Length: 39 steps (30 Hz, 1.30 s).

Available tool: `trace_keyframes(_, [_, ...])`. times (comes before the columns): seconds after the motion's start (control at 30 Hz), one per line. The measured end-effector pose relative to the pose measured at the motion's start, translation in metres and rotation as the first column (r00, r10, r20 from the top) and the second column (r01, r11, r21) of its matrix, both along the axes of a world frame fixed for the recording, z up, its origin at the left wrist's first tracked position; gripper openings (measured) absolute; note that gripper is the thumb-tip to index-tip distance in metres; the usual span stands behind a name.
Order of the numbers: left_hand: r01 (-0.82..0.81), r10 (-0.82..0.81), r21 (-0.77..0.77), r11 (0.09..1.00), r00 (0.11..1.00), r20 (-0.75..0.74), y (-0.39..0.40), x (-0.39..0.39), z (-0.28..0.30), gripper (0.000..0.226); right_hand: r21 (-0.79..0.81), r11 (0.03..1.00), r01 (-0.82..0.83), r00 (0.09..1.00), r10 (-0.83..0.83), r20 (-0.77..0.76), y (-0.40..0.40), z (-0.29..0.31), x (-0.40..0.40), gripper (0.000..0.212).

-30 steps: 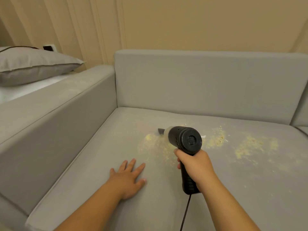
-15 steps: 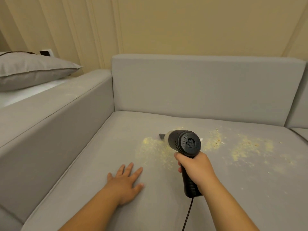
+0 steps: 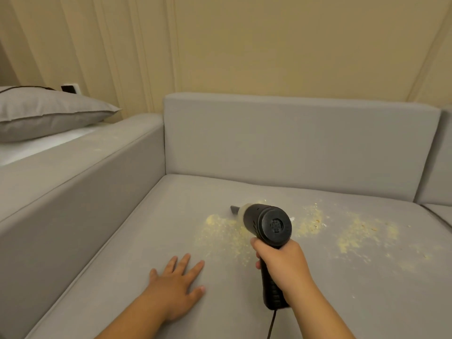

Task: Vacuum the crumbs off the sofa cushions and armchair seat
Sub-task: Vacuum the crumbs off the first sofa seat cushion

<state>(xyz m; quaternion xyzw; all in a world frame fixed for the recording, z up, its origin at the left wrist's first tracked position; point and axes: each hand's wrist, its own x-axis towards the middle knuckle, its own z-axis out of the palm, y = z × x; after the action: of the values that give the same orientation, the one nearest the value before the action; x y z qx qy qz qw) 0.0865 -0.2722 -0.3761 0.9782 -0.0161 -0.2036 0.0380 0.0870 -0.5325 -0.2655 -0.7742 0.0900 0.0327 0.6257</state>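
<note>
A black handheld vacuum with a pistol grip points away from me, its small nozzle tip at the back edge of a crumb patch. My right hand is wrapped around its handle; a black cord hangs from the bottom. Yellow crumbs lie scattered on the grey sofa seat cushion, with more crumbs spread to the right of the vacuum. My left hand rests flat on the cushion, fingers spread, left of the vacuum and just short of the crumbs.
The grey sofa arm rises on the left and the back cushion stands behind the seat. A second seat cushion begins at far right. A grey pillow lies on a white bed beyond the arm.
The vacuum's nozzle has shifted slightly left and back over the crumb patch. My view has tilted up a little. My left hand stays flat on the cushion.
</note>
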Motion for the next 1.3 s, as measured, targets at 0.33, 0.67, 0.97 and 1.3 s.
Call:
trace_keyframes(0.33, [-0.004, 0.004, -0.002, 1.0, 1.0, 0.011, -0.002, 0.002, 0.002, 0.068, -0.008, 1.0, -0.017, 1.0, 0.017, -0.003, 0.002, 0.001, -0.001, 0.013])
trace_keyframes(0.67, [-0.01, 0.01, -0.01, 1.0, 1.0, 0.002, -0.001, 0.001, 0.001, 0.067, -0.057, 0.996, -0.064, 0.996, 0.06, -0.061, 0.0, 0.001, -0.005, 0.024])
trace_keyframes(0.97, [-0.015, 0.015, -0.018, 1.0, 1.0, -0.011, -0.001, 0.0, 0.002, 0.068, -0.058, 0.993, -0.099, 0.994, 0.095, -0.059, 0.007, 0.0, -0.007, 0.021])
trace_keyframes(1.3, [-0.013, 0.013, -0.008, 1.0, 1.0, -0.007, -0.002, 0.0, 0.002, 0.069, -0.064, 0.989, -0.133, 0.99, 0.13, -0.053, 0.019, 0.005, -0.005, 0.025])
